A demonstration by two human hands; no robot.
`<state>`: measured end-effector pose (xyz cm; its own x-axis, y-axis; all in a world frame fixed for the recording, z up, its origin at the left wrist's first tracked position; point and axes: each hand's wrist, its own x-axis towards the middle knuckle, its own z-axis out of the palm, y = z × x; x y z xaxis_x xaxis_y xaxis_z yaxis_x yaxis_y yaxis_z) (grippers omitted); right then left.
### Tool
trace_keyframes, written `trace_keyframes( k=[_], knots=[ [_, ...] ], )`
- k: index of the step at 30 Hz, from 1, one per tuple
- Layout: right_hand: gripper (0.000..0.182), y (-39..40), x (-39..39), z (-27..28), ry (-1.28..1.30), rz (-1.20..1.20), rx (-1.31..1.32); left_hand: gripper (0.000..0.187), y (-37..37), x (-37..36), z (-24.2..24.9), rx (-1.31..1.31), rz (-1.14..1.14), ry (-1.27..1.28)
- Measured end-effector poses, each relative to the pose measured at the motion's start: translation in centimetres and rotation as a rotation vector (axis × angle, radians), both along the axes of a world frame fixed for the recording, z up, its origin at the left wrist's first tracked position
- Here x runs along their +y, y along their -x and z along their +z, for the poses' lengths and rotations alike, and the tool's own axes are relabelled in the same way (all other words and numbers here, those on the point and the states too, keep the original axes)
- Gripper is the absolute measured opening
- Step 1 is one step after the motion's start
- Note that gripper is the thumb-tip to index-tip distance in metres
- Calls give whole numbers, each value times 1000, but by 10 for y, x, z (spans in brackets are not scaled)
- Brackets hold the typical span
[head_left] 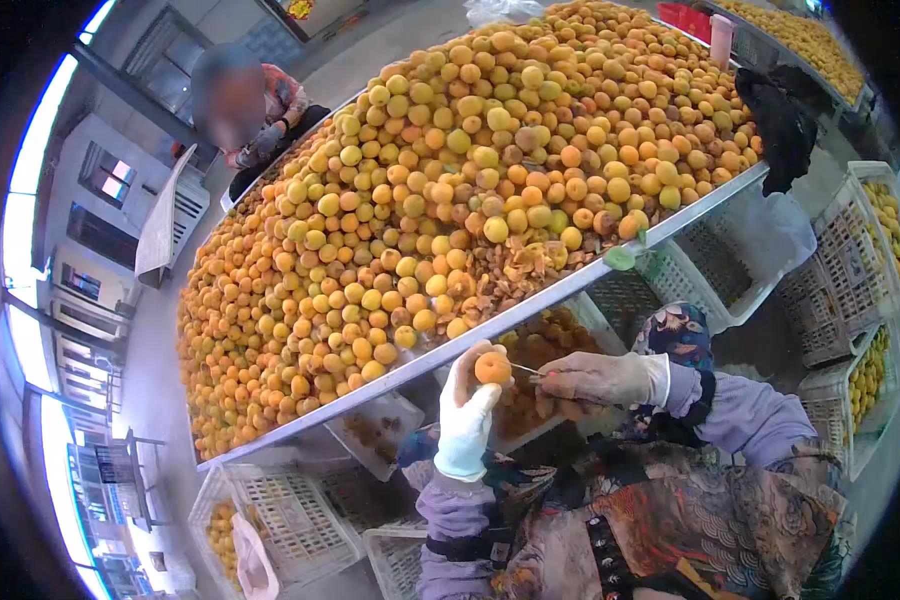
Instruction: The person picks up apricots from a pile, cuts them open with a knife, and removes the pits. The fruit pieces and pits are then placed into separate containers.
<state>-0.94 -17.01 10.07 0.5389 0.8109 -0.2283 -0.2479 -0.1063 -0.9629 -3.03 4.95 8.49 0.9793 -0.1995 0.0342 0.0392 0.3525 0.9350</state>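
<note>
In the head view, my gloved left hand (464, 418) holds an orange apricot (492, 368) upright between thumb and fingers. My gloved right hand (602, 379) is closed around a thin metal tool (523, 368), whose tip reaches the right side of the fruit. Both hands are just outside the metal rim (470, 347) of a large table heaped with apricots (410, 220). Beneath my hands, a crate (560, 345) contains orange pieces that are hard to make out. Split fruit and brown bits (520, 268) lie on the heap near the rim.
White plastic crates stand at the lower left (290, 510) and right (840, 270), some with fruit. Across the table at the upper left sits another person (270, 110). A black cloth (778, 125) hangs over the table's right corner, near a pink cup (721, 42).
</note>
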Motion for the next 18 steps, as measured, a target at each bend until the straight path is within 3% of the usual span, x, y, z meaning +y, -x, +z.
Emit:
trace_keyframes(
  k=[11, 18],
  knots=[
    [44, 13, 0, -5, 56, 33, -58, 64, 12, 1, -6, 5, -17, 41],
    [47, 17, 5, 10, 64, 23, -61, 57, 17, 2, -2, 47, -29, 129]
  ],
)
